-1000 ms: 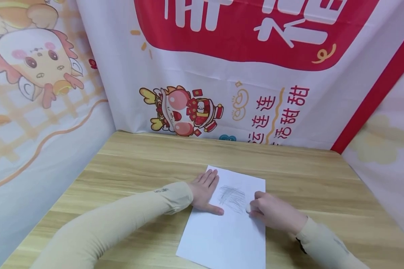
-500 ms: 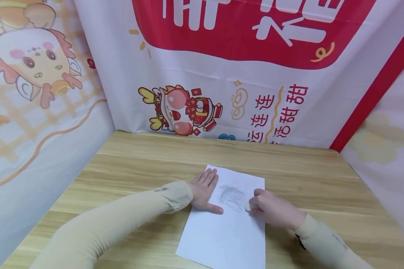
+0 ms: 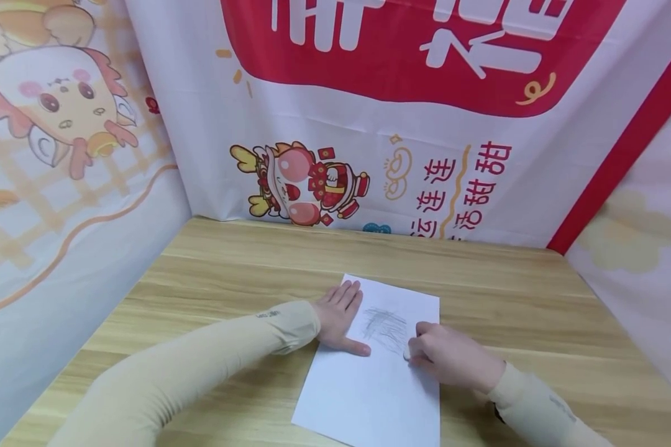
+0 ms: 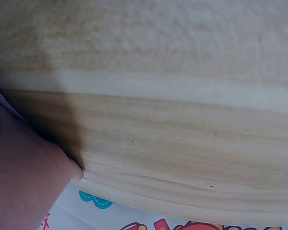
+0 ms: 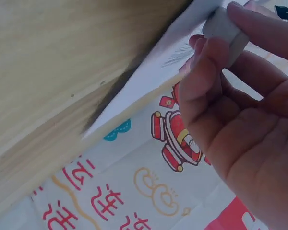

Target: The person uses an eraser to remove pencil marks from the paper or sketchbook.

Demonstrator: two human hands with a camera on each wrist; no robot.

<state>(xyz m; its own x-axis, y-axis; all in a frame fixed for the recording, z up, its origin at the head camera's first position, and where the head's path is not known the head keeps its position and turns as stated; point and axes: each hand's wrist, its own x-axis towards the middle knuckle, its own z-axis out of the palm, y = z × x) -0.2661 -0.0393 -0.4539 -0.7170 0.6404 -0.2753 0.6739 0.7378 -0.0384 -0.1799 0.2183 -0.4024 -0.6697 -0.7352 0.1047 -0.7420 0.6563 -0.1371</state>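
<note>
A sheet of white paper (image 3: 369, 397) lies on the wooden table, with a patch of grey pencil scribble (image 3: 384, 328) in its upper half. My left hand (image 3: 338, 316) presses flat on the paper's left side, thumb spread toward the scribble. Between the thumb and fingers of my right hand (image 3: 455, 355) is pinched a small whitish eraser (image 5: 226, 37), its edge at the paper just right of the scribble. In the left wrist view only part of the left hand (image 4: 24, 172) shows; its fingertips are hidden.
The wooden table (image 3: 246, 261) extends around the paper on all visible sides. A white and red printed cloth (image 3: 324, 112) hangs along the table's back edge. Patterned cloths stand at the left (image 3: 106, 248) and right (image 3: 637, 298).
My right hand, with the eraser, shifts slightly over the paper, ending a little lower and further left beside the scribble. The left hand and the paper stay in place.
</note>
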